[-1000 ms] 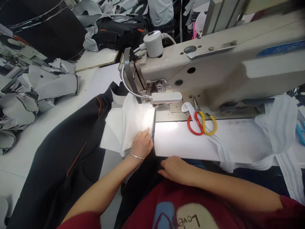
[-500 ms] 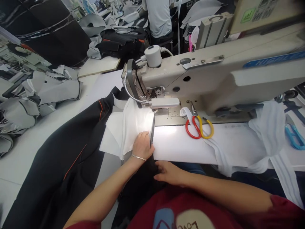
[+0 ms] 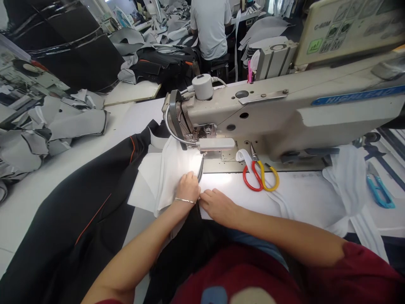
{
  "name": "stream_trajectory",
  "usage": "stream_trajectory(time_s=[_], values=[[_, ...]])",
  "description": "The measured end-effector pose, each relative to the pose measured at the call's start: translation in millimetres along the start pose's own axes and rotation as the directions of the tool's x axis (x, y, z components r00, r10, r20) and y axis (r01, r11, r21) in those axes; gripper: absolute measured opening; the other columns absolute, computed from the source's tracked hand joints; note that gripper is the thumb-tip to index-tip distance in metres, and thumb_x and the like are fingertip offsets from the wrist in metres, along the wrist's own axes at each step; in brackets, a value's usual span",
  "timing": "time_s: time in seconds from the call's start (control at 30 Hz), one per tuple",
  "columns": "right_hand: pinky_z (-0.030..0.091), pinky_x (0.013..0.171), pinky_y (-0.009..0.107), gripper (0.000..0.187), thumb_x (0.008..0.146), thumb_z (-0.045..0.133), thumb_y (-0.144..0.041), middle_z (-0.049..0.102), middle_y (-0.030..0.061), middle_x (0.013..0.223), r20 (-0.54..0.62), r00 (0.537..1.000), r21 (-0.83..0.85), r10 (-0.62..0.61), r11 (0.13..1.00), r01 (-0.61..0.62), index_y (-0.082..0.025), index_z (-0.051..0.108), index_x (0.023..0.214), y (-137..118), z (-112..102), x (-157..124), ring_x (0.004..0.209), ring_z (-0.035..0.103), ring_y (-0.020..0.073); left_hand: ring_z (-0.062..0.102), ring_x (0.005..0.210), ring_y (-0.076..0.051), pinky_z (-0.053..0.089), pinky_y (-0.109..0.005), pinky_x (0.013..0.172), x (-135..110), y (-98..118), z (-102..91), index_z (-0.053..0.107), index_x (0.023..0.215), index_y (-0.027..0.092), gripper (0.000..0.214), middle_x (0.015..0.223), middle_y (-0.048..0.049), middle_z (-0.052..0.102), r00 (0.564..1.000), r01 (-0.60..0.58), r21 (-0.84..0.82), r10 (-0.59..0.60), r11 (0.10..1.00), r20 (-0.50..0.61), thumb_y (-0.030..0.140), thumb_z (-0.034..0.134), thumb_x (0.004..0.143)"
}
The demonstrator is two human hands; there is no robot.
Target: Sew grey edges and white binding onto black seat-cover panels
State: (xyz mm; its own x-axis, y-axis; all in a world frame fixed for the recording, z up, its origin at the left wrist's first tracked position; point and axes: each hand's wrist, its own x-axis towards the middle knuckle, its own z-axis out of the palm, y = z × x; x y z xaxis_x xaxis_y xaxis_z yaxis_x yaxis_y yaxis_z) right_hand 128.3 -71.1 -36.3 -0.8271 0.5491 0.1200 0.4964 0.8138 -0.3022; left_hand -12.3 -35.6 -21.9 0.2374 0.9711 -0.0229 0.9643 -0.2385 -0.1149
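My left hand point(image 3: 187, 188) is closed on the edge of the white fabric point(image 3: 169, 171), just in front of the sewing machine's needle area. Close beside it, my right hand point(image 3: 218, 206) pinches the dark fabric edge point(image 3: 200, 171) that runs down from the machine. Part of that edge is hidden under my fingers. The sewing machine point(image 3: 268, 105) stands across the table, its small lamp point(image 3: 217, 144) lighting the white layers. Black fabric point(image 3: 85, 190) with orange piping spreads to the left and hangs over my lap.
Scissors with red and yellow handles point(image 3: 261, 173) lie right of the needle area, partly over a white strap point(image 3: 280, 198). More white webbing point(image 3: 346, 185) and blue-handled snips point(image 3: 379, 188) are farther right. Grey cut pieces point(image 3: 76, 122) lie at left. Another person point(image 3: 209, 27) sits beyond.
My right hand has moved up and left to the dark edge beside my left hand, and its fingers have closed. The camera view has shifted slightly.
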Motion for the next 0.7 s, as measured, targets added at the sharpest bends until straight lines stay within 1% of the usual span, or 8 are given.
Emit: stream_trajectory(time_s=[0.07, 0.1, 0.17, 0.23, 0.33, 0.43, 0.53, 0.7], values=[[0.04, 0.074, 0.037, 0.03, 0.082, 0.032, -0.011, 0.054, 0.0157, 0.101, -0.082, 0.996, -0.149, -0.044, 0.988, 0.031, -0.004, 0.052, 0.103, 7.8, 8.6, 7.1, 0.096, 0.047, 0.0236, 0.053, 0.084, -0.021, 0.044, -0.032, 0.076, 3.0, -5.5, 0.7, 0.056, 0.077, 0.012, 0.018, 0.085, -0.0103, 0.059, 1.0, -0.016, -0.03, 0.016, 0.999, -0.007, 0.009, 0.043, 0.065], [0.038, 0.08, 0.038, 0.032, 0.082, 0.033, -0.012, 0.052, 0.0179, 0.107, -0.109, 0.992, -0.196, -0.061, 0.98, 0.038, -0.001, 0.049, 0.108, 10.7, 13.2, 10.4, 0.102, 0.043, 0.0252, 0.054, 0.084, -0.021, 0.044, -0.032, 0.077, 4.0, -8.0, 1.1, 0.056, 0.078, 0.012, 0.019, 0.083, -0.0096, 0.059, 1.0, -0.021, -0.049, 0.02, 0.999, -0.02, 0.01, 0.043, 0.066], [0.033, 0.088, 0.041, 0.035, 0.082, 0.036, -0.014, 0.048, 0.0207, 0.114, -0.133, 0.987, -0.254, -0.087, 0.966, 0.051, 0.002, 0.047, 0.111, 14.4, 20.8, 16.0, 0.109, 0.039, 0.0271, 0.055, 0.083, -0.02, 0.045, -0.031, 0.078, 4.9, -11.4, 1.8, 0.057, 0.08, 0.012, 0.02, 0.083, -0.0088, 0.061, 0.999, -0.022, -0.082, 0.018, 0.996, -0.05, 0.01, 0.043, 0.066], [0.031, 0.091, 0.041, 0.034, 0.082, 0.037, -0.014, 0.052, 0.0202, 0.11, -0.123, 0.985, -0.273, -0.118, 0.959, 0.08, 0.002, 0.05, 0.108, 15.8, 24.1, 20.4, 0.107, 0.042, 0.0264, 0.055, 0.085, -0.019, 0.045, -0.03, 0.079, 4.8, -11.7, 1.9, 0.058, 0.079, 0.013, 0.021, 0.089, -0.0084, 0.062, 0.997, -0.024, -0.102, 0.016, 0.994, -0.077, 0.01, 0.043, 0.065], [0.032, 0.09, 0.041, 0.027, 0.08, 0.039, -0.013, 0.059, 0.0166, 0.095, -0.081, 0.983, -0.269, -0.167, 0.953, 0.14, -0.002, 0.057, 0.098, 16.0, 20.8, 24.6, 0.097, 0.048, 0.0237, 0.056, 0.086, -0.019, 0.045, -0.03, 0.082, 4.6, -7.3, 0.7, 0.059, 0.073, 0.014, 0.019, 0.099, -0.0077, 0.061, 0.995, -0.027, -0.107, 0.017, 0.994, -0.1, 0.008, 0.044, 0.063], [0.034, 0.088, 0.041, 0.023, 0.079, 0.041, -0.013, 0.061, 0.0138, 0.085, -0.059, 0.981, -0.247, -0.184, 0.955, 0.164, -0.005, 0.06, 0.09, 15.9, 15.5, 26.6, 0.092, 0.05, 0.0231, 0.056, 0.087, -0.02, 0.046, -0.032, 0.081, 4.8, -1.8, -1.4, 0.06, 0.069, 0.013, 0.016, 0.102, -0.0094, 0.06, 0.997, -0.016, -0.1, 0.008, 0.995, -0.077, 0.007, 0.046, 0.064], [0.035, 0.086, 0.04, 0.022, 0.078, 0.041, -0.012, 0.061, 0.0138, 0.083, -0.062, 0.981, -0.223, -0.183, 0.961, 0.165, -0.006, 0.061, 0.086, 16.1, 15.0, 27.1, 0.089, 0.051, 0.0226, 0.055, 0.089, -0.021, 0.046, -0.032, 0.081, 4.4, 1.2, -1.6, 0.06, 0.07, 0.012, 0.015, 0.105, -0.0112, 0.058, 0.999, -0.003, -0.113, -0.003, 0.994, -0.05, 0.008, 0.046, 0.066], [0.034, 0.088, 0.042, 0.022, 0.077, 0.042, -0.012, 0.061, 0.0154, 0.084, -0.086, 0.977, -0.223, -0.193, 0.96, 0.17, -0.006, 0.062, 0.085, 16.3, 19.8, 26.4, 0.087, 0.051, 0.0231, 0.054, 0.089, -0.021, 0.046, -0.034, 0.081, 3.7, 1.9, 4.1, 0.06, 0.071, 0.013, 0.015, 0.105, -0.0112, 0.057, 0.997, 0.011, -0.12, -0.021, 0.993, -0.077, 0.007, 0.046, 0.067]])
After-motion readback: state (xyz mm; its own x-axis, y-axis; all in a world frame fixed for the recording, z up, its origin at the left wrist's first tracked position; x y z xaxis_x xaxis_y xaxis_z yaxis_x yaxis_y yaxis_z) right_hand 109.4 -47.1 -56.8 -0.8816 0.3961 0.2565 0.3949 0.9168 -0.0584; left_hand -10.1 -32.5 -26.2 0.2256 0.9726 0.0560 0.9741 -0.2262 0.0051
